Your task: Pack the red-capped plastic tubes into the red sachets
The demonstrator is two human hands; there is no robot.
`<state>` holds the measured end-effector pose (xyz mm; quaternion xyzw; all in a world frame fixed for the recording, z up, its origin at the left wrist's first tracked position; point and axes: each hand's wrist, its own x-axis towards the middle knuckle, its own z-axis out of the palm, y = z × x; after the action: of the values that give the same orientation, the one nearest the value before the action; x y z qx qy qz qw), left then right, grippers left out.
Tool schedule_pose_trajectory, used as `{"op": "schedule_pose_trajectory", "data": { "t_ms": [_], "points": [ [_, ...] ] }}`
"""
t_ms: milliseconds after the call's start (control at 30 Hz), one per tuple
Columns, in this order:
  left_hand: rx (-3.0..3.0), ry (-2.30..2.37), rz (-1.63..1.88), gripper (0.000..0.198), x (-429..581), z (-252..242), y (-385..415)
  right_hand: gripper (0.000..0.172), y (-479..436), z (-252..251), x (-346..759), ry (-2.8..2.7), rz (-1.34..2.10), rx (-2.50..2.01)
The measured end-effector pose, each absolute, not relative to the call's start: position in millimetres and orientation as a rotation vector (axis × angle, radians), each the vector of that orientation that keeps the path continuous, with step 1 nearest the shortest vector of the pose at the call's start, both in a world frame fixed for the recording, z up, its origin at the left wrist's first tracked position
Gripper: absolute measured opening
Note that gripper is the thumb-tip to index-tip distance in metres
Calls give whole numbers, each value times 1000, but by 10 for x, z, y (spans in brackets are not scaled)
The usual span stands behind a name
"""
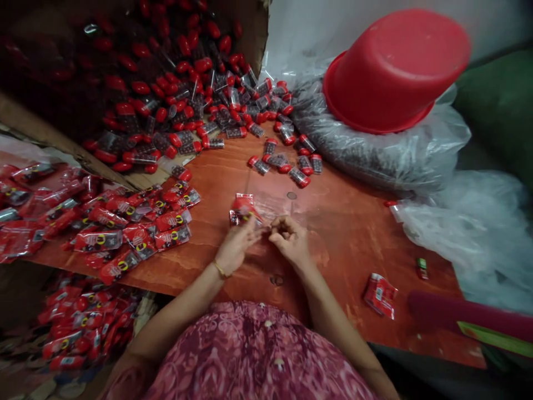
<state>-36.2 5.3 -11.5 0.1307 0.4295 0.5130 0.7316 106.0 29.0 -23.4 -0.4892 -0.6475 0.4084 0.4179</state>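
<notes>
Basically, L hand [234, 247] half-spread at blurred red pkt [245, 206], mid of table [345, 239]; R hand [293, 244] curled; can't tell if either grips. Far-L box [54, 133] cut off, interior dark. Near edge partly behind patterned garment [250, 355]; moving room R, up to plastic [466, 222].

No text readable (too blurred).

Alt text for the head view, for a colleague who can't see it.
A person's left hand and right hand nearly meet over a table beside a blurred red packet. Red pouches lie left; red-capped tubes spill from a box; an upturned red tub rests on a plastic sack.
</notes>
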Motion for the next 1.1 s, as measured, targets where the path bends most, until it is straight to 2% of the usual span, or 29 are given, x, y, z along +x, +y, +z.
{"op": "schedule_pose_trajectory", "data": {
  "t_ms": [167, 267, 333, 433, 533, 667, 900, 1100],
  "points": [
    [-63, 1086, 1960, 44, -1217, -74, 164, 32, 890, -294, 1226, -1905, 368, -1584],
    [-65, 1069, 2078, 58, -1402, -45, 176, 37, 1328, -431, 1356, -1953, 126, -1683],
    [93, 1207, 1929, 58, -1292, -64, 184, 37, 1505, -520, 1398, -1995, 120, -1711],
    [731, 1578, 1521, 41, -974, -156, 269, 34, 1495, -599, 1426, -2085, 194, -1588],
    [1505, 1846, 1017, 28, -766, -240, 430, 35, 1231, -612, 1502, -2176, 285, -1363],
    [1944, 1954, 514, 23, -737, -264, 546, 40, 801, -572, 1641, -2269, 344, -1176],
    [2133, 1958, 491, 25, -622, -301, 382, 18, 391, -371, 1370, -2091, 89, -1163],
    [2136, 1932, 514, 28, -640, -344, 387, 15, 258, -326, 1147, -2060, 114, -1141]
  ]
}}
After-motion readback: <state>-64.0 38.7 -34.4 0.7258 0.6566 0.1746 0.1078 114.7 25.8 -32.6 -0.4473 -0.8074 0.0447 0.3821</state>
